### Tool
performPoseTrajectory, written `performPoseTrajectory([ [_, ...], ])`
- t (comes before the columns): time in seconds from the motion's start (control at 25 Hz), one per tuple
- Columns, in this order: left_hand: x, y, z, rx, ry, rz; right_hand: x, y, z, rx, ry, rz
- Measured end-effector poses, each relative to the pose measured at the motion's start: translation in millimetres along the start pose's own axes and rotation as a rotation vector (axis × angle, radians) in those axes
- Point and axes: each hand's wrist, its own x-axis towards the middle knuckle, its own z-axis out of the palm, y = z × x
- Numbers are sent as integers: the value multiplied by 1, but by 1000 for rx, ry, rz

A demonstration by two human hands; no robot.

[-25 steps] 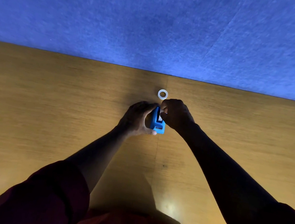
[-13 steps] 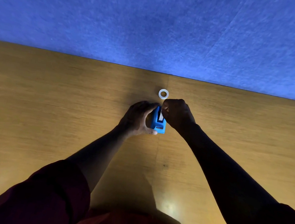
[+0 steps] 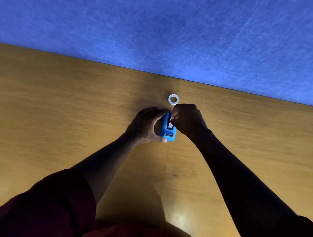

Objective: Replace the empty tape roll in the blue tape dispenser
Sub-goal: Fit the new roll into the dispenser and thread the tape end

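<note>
At the middle of the wooden counter (image 3: pixel 50 123), a little toward its far edge, stands the blue dispenser (image 3: pixel 167 128), its long axis running from 12 to 6 o'clock as the head camera sees it. Its low front end, with a small dark slot, points toward 6 o'clock. The left hand (image 3: pixel 146 124) wraps it from 9 o'clock: the fingers curl over the far top corner, the thumb presses against the near left corner at the base, and the palm arches over the side, so this hand is clamped on the dispenser. The right hand (image 3: pixel 186 118) comes in from 3 o'clock, curled almost into a fist, its fingertips pinched together on a small white piece (image 3: pixel 170 124) at the top of the dispenser; whether that piece is tape or a core I cannot tell, since the knuckles hide its upper end. At 12 o'clock from the dispenser, just beyond the right knuckles and apart from them, a pale ring (image 3: pixel 173 99) lies flat on the counter, its hole facing up. Past the ring the counter ends against a blue felt-like wall (image 3: pixel 165 23) that fills the upper part of the view. Both forearms are bare, and dark red sleeves (image 3: pixel 55 204) are pushed up near the elbows at 7 and 5 o'clock. A bright glare spot sits on the wood at 6 o'clock, close to the body.
</note>
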Motion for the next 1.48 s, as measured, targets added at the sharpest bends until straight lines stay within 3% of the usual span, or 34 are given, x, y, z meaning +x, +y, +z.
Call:
performPoseTrajectory([
  [0.12,-1,-1,2,-12,6,-8,2,-2,0,-81,17,-22],
  [0.6,0,-2,6,-37,-23,-40,-4,-4,2,37,22,7],
  [0.84,0,-3,8,-44,-19,-53,1,-8,-1,-65,3,32],
  [1.48,-2,-3,10,-44,8,-49,-1,-4,-2,12,14,29],
])
